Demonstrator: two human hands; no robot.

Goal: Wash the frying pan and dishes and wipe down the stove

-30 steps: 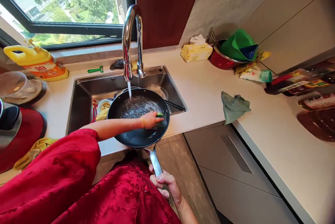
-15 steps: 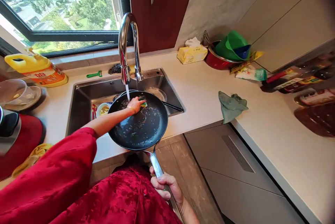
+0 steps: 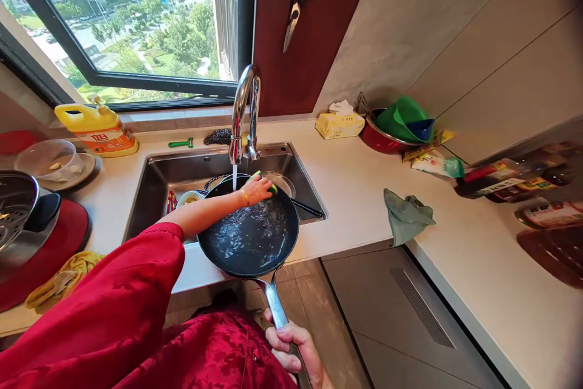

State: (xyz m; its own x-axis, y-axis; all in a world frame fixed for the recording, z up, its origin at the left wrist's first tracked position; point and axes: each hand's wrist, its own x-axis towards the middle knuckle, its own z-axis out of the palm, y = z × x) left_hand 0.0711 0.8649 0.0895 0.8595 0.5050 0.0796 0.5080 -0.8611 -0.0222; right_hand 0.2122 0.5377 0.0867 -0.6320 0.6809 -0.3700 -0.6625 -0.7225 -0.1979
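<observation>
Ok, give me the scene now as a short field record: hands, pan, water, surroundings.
left hand: presses a green sponge on the far inner edge of the pan
right hand: closed round the pan handle
pan: dark, wet inside, held over the front edge of the sink
faucet: running; stream drops at the pan's far edge
nearby: green cloth on the counter at right; yellow jug by the window

Black frying pan, wet and glossy, tilted over the sink front edge; steel handle pointing away from the sink; green-yellow sponge pressed on its far rim, above the sink.
</observation>
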